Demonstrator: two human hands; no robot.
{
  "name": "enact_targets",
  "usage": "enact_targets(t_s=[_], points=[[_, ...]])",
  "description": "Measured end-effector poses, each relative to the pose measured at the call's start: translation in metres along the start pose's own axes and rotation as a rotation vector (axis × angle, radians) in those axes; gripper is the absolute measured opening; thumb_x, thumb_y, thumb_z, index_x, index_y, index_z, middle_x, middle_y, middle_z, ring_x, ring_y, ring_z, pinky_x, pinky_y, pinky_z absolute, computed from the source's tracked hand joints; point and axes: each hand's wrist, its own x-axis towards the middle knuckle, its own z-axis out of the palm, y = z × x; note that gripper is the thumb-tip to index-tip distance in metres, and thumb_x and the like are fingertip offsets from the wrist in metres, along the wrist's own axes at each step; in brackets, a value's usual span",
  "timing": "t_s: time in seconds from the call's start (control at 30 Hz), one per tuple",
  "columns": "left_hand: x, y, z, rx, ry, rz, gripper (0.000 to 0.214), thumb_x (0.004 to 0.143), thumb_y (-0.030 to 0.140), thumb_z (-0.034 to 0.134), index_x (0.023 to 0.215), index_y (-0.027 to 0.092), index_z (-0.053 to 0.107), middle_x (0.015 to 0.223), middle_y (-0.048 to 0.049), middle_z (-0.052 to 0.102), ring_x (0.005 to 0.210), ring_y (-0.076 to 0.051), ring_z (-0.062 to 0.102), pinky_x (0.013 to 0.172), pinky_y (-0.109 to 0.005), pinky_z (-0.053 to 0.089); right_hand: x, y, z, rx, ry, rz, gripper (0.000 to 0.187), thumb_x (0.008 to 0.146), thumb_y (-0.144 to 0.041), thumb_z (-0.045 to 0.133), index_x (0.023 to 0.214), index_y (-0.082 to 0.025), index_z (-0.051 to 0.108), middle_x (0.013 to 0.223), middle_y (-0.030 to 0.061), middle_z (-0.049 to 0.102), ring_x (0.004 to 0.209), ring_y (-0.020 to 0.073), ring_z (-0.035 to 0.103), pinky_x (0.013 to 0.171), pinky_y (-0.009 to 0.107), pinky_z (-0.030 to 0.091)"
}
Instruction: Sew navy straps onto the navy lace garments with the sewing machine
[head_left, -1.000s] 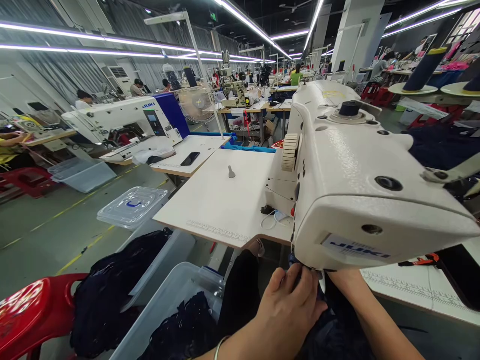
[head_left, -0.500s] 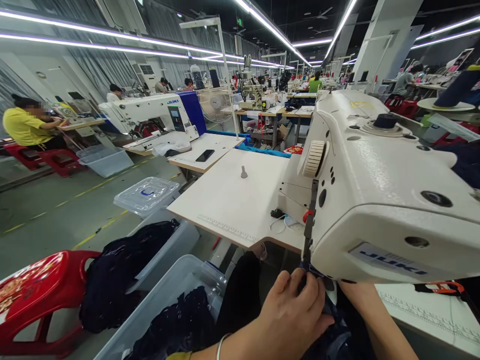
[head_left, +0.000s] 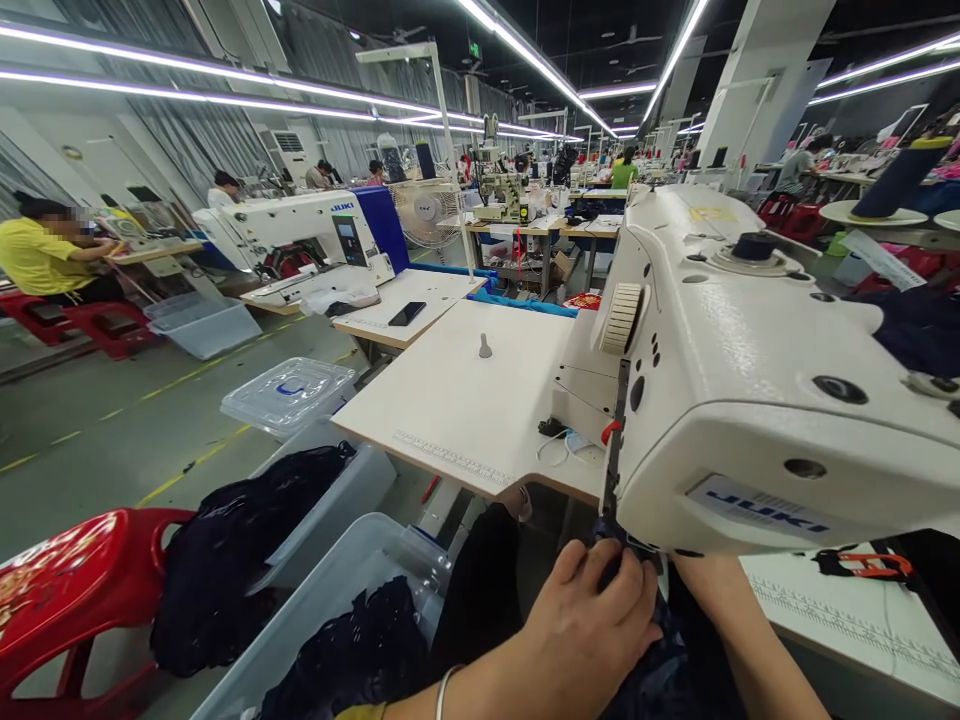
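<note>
My left hand point(head_left: 596, 620) is closed on dark navy fabric point(head_left: 664, 665), its fingers bent and pinching it just below the head of a white JUKI sewing machine point(head_left: 750, 380). The fabric runs up to the machine's front end and hangs down over my lap. My right forearm point(head_left: 750, 625) reaches in from the lower right, beneath the machine head. That hand's fingers are hidden behind the machine and the cloth, so their grip does not show.
A white worktable point(head_left: 465, 385) with a printed ruler edge lies ahead. Clear plastic bins point(head_left: 375, 540) with navy fabric stand at lower left, beside a red stool point(head_left: 90, 560). A phone point(head_left: 407, 314) rests on the neighbouring table. An orange-handled tool point(head_left: 874, 565) lies at right.
The camera view has shifted slightly, so the machine and tables sit a little further left. My left hand keeps its grip on the navy fabric, and both arms hold nearly the same pose.
</note>
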Motion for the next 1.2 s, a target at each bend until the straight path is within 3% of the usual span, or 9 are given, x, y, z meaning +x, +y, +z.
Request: enact_targets(t_s=[0.2,0.67,1.0,1.2], points=[[-0.002,0.002,0.002,0.014,0.000,0.002,0.039,0.101,0.041,0.044,0.131,0.019,0.056,0.131,-0.0067,0.056,0.119,-0.022,0.049,0.097,-0.035,0.033,-0.005,-0.002,-0.001,0.002,0.005,0.005,0.022,0.078,-0.041,0.055,0.063,-0.029,0.065,0.056,0.0051,0.069,0.081,0.0333,0.069,0.078,0.047,0.056],[0.005,0.005,0.005,-0.010,0.029,-0.046,0.042,0.100,0.044,0.045,0.131,0.017,0.056,0.129,-0.0059,0.057,0.116,-0.021,0.050,0.097,-0.035,0.033,-0.009,0.008,0.010,0.013,0.021,0.028,0.017,0.075,-0.038,0.055,0.065,-0.027,0.064,0.079,0.0097,0.075,0.106,0.0373,0.063,0.089,0.052,0.051],[0.005,0.004,0.004,0.036,0.073,-0.020,0.040,0.100,0.043,0.043,0.126,0.018,0.061,0.125,-0.0034,0.060,0.114,-0.021,0.051,0.094,-0.034,0.034,-0.010,0.010,0.011,0.057,0.010,0.033,0.024,0.081,-0.042,0.053,0.074,-0.026,0.070,0.079,0.0113,0.075,0.101,0.0372,0.064,0.083,0.050,0.054],[0.003,0.002,0.020,0.113,0.293,-0.012,0.039,0.095,0.047,0.048,0.117,0.021,0.066,0.117,-0.0038,0.063,0.101,-0.021,0.057,0.083,-0.034,0.039,-0.037,0.013,-0.002,0.077,0.002,0.112,0.031,0.083,-0.047,0.053,0.096,-0.024,0.071,0.087,0.0115,0.075,0.101,0.0380,0.066,0.082,0.049,0.056]])
